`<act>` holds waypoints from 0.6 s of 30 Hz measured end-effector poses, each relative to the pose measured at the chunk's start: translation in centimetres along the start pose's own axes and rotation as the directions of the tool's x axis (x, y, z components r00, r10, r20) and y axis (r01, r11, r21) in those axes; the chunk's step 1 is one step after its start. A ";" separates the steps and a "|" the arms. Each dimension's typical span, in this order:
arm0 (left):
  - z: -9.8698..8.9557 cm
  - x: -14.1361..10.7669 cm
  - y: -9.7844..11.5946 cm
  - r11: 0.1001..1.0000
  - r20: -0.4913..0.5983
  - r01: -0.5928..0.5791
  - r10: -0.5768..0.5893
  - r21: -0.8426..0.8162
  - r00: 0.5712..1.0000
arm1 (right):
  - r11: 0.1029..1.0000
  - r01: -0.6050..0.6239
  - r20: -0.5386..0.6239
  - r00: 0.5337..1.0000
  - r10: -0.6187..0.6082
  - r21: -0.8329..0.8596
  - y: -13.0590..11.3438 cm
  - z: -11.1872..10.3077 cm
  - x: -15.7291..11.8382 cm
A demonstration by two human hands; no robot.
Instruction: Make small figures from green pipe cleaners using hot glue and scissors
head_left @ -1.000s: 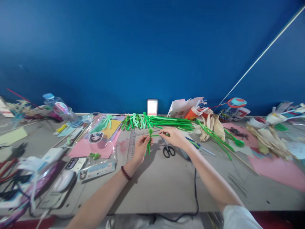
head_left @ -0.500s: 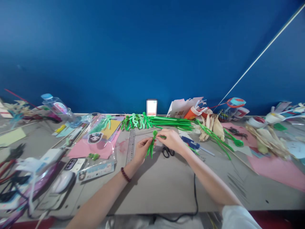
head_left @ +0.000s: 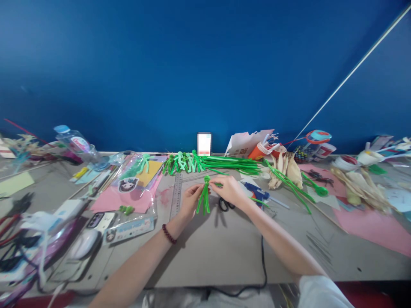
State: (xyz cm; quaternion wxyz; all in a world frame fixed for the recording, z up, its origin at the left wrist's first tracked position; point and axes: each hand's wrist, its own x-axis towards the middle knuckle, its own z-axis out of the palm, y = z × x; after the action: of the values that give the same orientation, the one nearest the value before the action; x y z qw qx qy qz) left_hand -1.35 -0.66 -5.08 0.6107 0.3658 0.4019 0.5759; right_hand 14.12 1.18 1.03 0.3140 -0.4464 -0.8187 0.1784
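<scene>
Around the work, one pair of black-handled scissors is lying by the right hand, which is partly covering it, and one blue glue gun is resting farther right. One clear, flat ruler is lying left of the left hand. Behind, one long bundle of straight, fuzzy green stems is stretching beside a row of curled green and mint pieces, both too crowded to count. One lit, upright phone is standing beyond them.

The fuzzy green pipe-cleaner bunch is hanging between the hands, above the smooth grey tabletop; its top is forming a rounded knot and its several strands are fanning downward, overlapping too much to count surely. The left hand is pinching its upper left side, thumb and fingers closed. The right hand is holding its fingertips together on one thin green strand beside the knot.

One clear, blue-capped plastic bottle is leaning at far left, and papery beige husks are lying at right.
</scene>
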 end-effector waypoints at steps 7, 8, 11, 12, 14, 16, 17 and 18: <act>0.1 0.1 0.2 0.973 0.056 0.151 -0.143 -0.174 0.988 | 0.999 -0.023 -0.019 1.000 0.023 -0.042 0.2 0.6 0.0; 0.1 0.1 0.3 0.967 0.065 0.171 -0.162 -0.187 0.985 | 0.998 -0.025 -0.022 0.999 0.024 -0.059 0.2 0.7 -0.1; 0.0 0.1 0.3 0.950 0.081 0.219 -0.206 -0.224 0.975 | 0.995 -0.027 -0.026 0.999 0.024 -0.099 0.2 0.9 -0.2; 0.0 0.1 0.2 0.942 0.084 0.237 -0.223 -0.239 0.971 | 0.994 -0.024 -0.026 0.999 0.021 -0.106 0.3 0.9 -0.2; -0.1 0.1 0.3 0.923 0.088 0.273 -0.258 -0.271 0.962 | 0.993 -0.016 -0.028 1.000 0.013 -0.114 0.3 1.0 -0.3; -0.1 0.1 0.5 0.905 0.083 0.297 -0.285 -0.304 0.955 | 0.993 -0.005 -0.034 0.999 0.000 -0.120 0.4 1.1 -0.3; -0.1 0.1 0.6 0.897 0.088 0.307 -0.295 -0.317 0.952 | 0.993 0.004 -0.037 0.999 -0.008 -0.120 0.4 1.1 -0.3; -0.1 0.1 0.6 0.891 0.099 0.317 -0.302 -0.325 0.948 | 0.993 0.012 -0.039 0.999 -0.017 -0.116 0.4 1.1 -0.3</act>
State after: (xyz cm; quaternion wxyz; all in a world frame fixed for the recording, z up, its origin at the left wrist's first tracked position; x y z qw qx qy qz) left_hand -1.69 -0.54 -4.54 0.7571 0.2004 0.3364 0.5230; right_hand 13.70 1.12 -0.13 0.3053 -0.4615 -0.8244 0.1191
